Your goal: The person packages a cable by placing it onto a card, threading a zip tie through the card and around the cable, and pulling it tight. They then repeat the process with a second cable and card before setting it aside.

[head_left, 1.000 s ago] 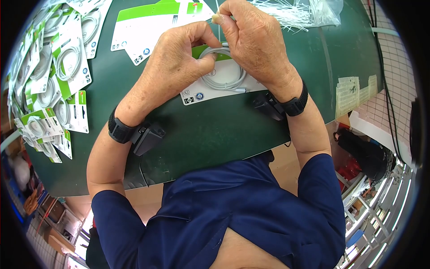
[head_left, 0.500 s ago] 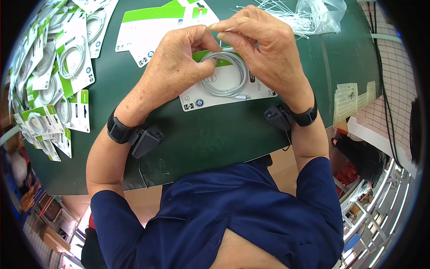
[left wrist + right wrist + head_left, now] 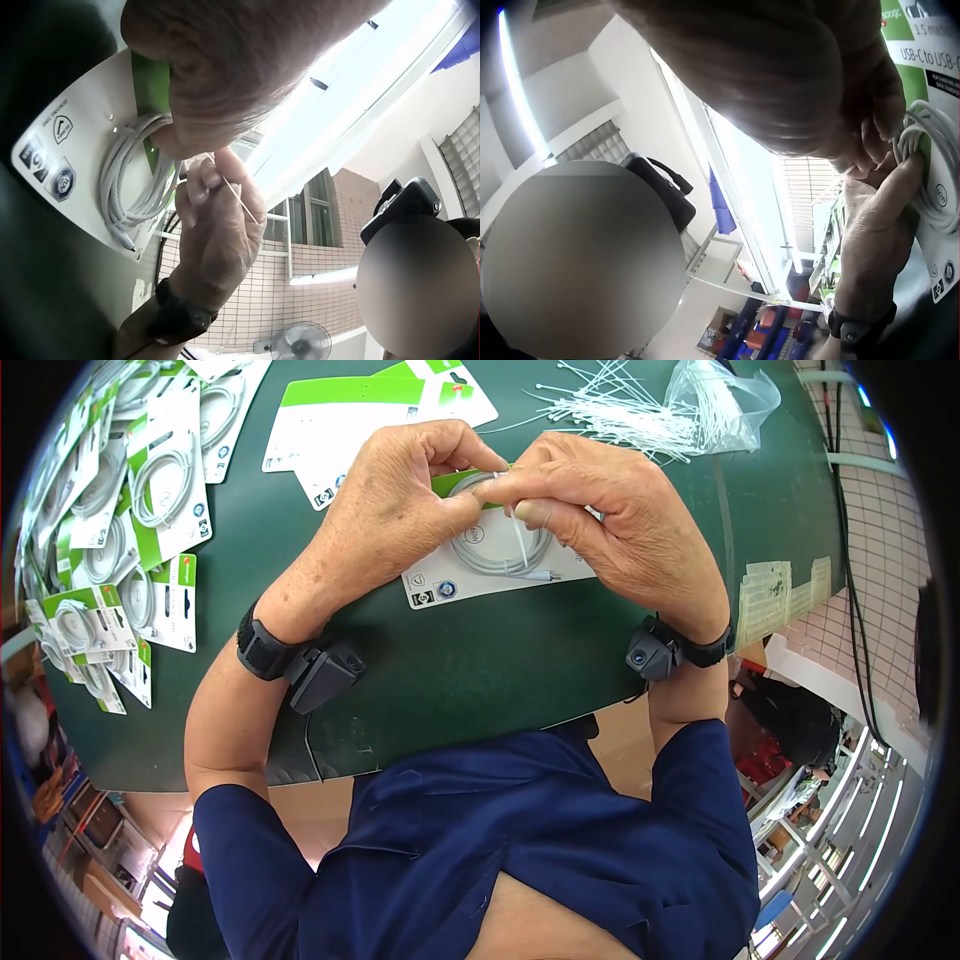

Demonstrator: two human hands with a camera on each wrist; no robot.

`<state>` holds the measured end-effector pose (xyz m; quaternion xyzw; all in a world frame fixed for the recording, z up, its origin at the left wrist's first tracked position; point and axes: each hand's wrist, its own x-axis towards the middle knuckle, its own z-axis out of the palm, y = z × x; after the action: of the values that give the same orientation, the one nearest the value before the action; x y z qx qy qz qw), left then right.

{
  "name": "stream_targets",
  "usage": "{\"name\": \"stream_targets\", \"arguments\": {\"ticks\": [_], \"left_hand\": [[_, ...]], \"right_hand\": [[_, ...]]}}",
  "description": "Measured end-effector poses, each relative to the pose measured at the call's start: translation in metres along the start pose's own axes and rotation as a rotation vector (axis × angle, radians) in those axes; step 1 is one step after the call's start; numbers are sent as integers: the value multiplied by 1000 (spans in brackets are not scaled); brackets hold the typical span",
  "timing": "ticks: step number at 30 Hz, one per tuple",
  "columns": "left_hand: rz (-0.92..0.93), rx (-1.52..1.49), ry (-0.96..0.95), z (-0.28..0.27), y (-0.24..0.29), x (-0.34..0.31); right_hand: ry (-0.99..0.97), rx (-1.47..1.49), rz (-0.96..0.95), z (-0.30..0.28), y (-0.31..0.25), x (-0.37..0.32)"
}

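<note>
In the upper middle of the head view, a white and green card (image 3: 435, 578) lies on the dark green table (image 3: 450, 670). A round loop of white cable (image 3: 484, 564) sits on the card. The left hand (image 3: 400, 495) has its thumb and fingers bent nearly closed, and it pinches the cable and card at the top left. The right hand (image 3: 625, 525) is at the card's right side. Its fingers are curled in, and they pinch a thin white tie (image 3: 241, 200).

At the upper right of the right wrist view, the card says "USB-C to USB-", and the rest is cut off. Above that I can read "1.5 m". The brand name is too blurry to read.

Lots of cards with cables (image 3: 160, 490) are heaped at the upper left of the head view. Flat cards (image 3: 350, 425) lie at the top middle. Loose ties (image 3: 610, 410) and a clear bag (image 3: 755, 402) are at the upper right.
</note>
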<state>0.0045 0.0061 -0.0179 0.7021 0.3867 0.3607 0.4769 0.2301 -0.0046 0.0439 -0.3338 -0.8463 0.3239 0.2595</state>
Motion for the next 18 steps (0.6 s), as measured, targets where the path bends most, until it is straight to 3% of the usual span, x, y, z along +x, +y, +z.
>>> {"name": "stream_targets", "arguments": {"ticks": [8, 13, 17, 18], "left_hand": [[30, -42, 57, 3, -1, 0], [40, -33, 57, -3, 3, 0], [27, -57, 48, -10, 10, 1], [21, -72, 49, -12, 13, 1]], "right_hand": [[78, 133, 160, 5, -7, -3], [151, 113, 131, 12, -7, -1], [267, -46, -16, 17, -7, 4], [316, -105, -127, 20, -4, 5]]}}
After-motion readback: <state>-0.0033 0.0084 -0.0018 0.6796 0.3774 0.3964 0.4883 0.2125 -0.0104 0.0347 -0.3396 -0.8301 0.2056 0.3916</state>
